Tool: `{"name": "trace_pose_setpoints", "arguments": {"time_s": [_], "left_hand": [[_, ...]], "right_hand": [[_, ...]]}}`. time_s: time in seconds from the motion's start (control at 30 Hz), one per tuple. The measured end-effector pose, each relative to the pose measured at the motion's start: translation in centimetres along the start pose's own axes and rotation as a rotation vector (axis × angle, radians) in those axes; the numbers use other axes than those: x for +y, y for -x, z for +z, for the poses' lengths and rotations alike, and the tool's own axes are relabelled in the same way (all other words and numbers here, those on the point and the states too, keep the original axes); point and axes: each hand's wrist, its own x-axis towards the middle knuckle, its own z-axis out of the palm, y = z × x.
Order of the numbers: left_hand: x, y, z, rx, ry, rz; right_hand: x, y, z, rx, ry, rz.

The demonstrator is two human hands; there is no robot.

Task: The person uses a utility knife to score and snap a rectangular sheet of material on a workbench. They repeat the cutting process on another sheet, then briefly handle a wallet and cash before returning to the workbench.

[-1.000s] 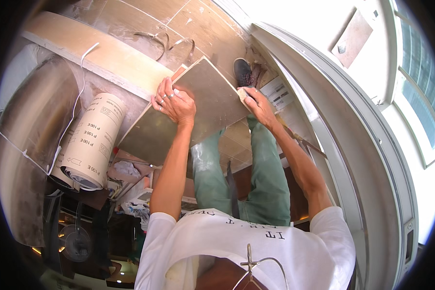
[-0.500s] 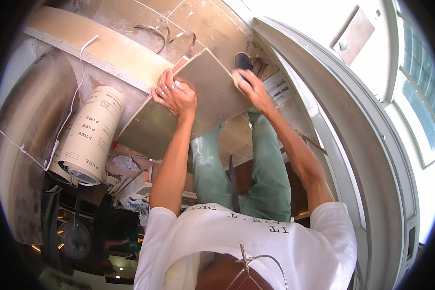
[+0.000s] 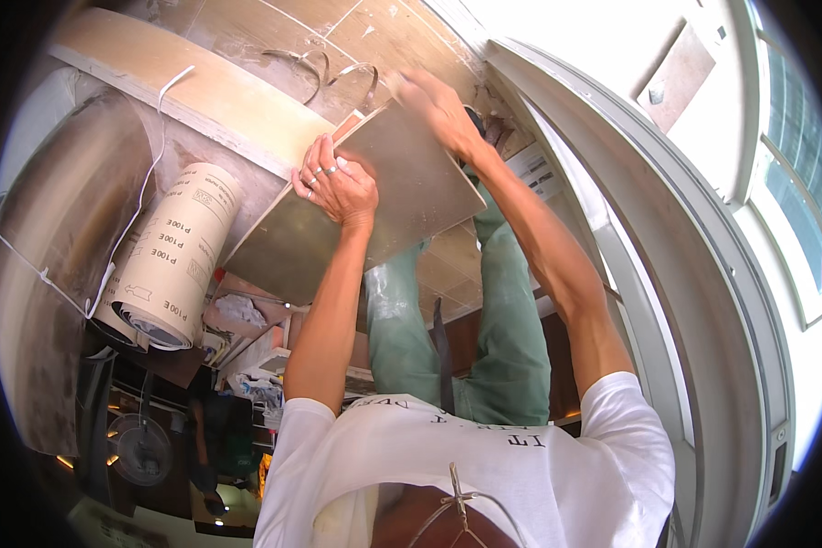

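Observation:
A flat grey-brown board (image 3: 411,183) lies tilted in front of me, its far left side against the edge of a pale wooden ledge (image 3: 237,100). My left hand (image 3: 340,187) grips the board's left edge, ringed fingers bent over it. A thin orange-brown strip (image 3: 348,124) sticks out beside that hand. At the far corner of the board, my right hand (image 3: 437,114) is at the edge; its fingers are smeared by motion, and whether they hold anything is hidden.
Left of the board stands a beige sandpaper roll (image 3: 178,247), with a white cord (image 3: 137,205) beside it. Curled strips (image 3: 361,78) lie on the tiled floor (image 3: 384,32) beyond. A grey metal frame (image 3: 694,210) curves along the right. Clutter (image 3: 256,388) sits below left.
My right hand has moved along the board's edge, away from me and to the left, up to the far corner. My left hand keeps its place on the board.

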Motion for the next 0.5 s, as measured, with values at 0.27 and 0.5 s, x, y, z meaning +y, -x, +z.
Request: {"name": "trace_pose_setpoints", "arguments": {"time_s": [0.27, 0.5], "left_hand": [[0.2, 0.2, -0.6, -0.002, 0.002, -0.023], [0.0, 0.2, -0.7, -0.005, 0.011, 0.015]], "right_hand": [[9.8, 14.7, -4.8, -0.08, 0.104, 0.21], [-0.3, -2.1, 0.4, -0.004, 0.009, 0.002]]}}
